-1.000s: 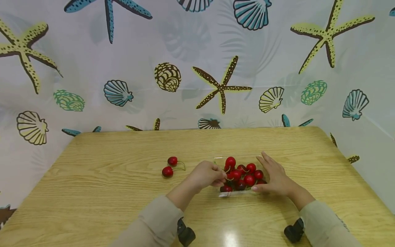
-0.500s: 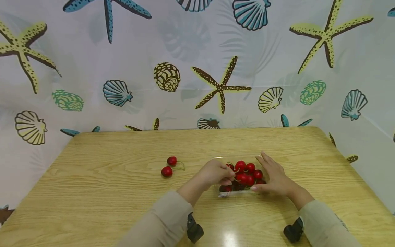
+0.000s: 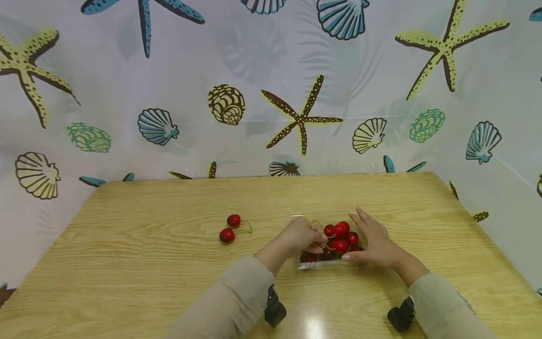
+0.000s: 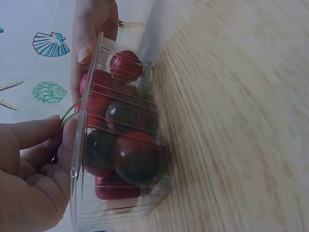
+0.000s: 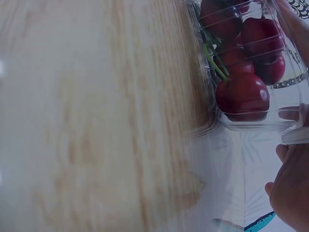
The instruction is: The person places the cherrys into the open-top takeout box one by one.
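Note:
A clear plastic box (image 3: 311, 266) full of red cherries (image 3: 339, 246) stands on the table, right of centre. Over its left part, my left hand (image 3: 302, 235) pinches a green cherry stem (image 4: 70, 109) between thumb and fingers, as the left wrist view shows. That stem leads to a cherry among the others at the rim. My right hand (image 3: 378, 245) rests at the box's right end, thumb at the near rim and straight fingers spread toward the far side. In the right wrist view, cherries (image 5: 242, 96) with stems show through the clear wall.
Two cherries with stems, one farther back (image 3: 234, 220) and one nearer (image 3: 227, 235), lie on the wooden table (image 3: 148, 263) left of the box. Behind the table hangs a white cloth (image 3: 245, 52) printed with shells and starfish.
My left hand has moved right over the box. Cherries inside have shifted right, and the upper left one no longer shows there. My right hand stays at the box's right end.

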Demonstrator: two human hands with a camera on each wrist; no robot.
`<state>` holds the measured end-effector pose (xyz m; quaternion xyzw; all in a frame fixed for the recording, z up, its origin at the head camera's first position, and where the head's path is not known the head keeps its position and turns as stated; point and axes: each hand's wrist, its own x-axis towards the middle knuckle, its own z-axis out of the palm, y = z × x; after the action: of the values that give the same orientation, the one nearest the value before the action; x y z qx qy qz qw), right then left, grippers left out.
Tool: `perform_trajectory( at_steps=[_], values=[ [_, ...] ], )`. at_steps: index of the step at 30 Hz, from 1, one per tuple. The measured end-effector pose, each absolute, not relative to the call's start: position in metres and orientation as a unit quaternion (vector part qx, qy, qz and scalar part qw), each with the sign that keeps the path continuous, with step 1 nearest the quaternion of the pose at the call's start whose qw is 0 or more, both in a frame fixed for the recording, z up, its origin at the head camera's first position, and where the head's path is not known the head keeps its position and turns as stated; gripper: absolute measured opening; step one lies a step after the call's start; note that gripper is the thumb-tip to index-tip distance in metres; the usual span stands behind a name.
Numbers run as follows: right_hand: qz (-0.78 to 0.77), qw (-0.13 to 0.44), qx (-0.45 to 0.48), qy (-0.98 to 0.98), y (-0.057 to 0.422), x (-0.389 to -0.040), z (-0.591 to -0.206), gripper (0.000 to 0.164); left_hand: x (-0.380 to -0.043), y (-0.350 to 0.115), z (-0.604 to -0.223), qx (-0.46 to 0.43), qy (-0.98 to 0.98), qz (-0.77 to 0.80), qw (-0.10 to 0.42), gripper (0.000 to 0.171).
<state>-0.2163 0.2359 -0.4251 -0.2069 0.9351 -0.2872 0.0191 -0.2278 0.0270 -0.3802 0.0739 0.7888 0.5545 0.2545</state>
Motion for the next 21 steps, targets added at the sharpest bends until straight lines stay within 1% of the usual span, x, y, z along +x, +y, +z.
perform_trajectory(
  at_steps=[8, 14, 21],
  values=[
    [-0.292, 0.026, -0.200, 0.935, 0.2349, -0.2154, -0.4238, 0.097, -0.2306, 0.0334, -0.3849, 0.059, 0.792, 0.556, 0.245, 0.010],
    [-0.292, 0.023, -0.204, 0.934, 0.2346, -0.2152, -0.4234, 0.097, -0.2301, 0.0326, -0.3837, 0.056, 0.797, 0.554, 0.236, 0.011],
    [-0.291, 0.020, -0.208, 0.934, 0.2355, -0.2152, -0.4245, 0.097, -0.2323, 0.0253, -0.3802, 0.047, 0.797, 0.564, 0.212, 0.010]
  ],
)
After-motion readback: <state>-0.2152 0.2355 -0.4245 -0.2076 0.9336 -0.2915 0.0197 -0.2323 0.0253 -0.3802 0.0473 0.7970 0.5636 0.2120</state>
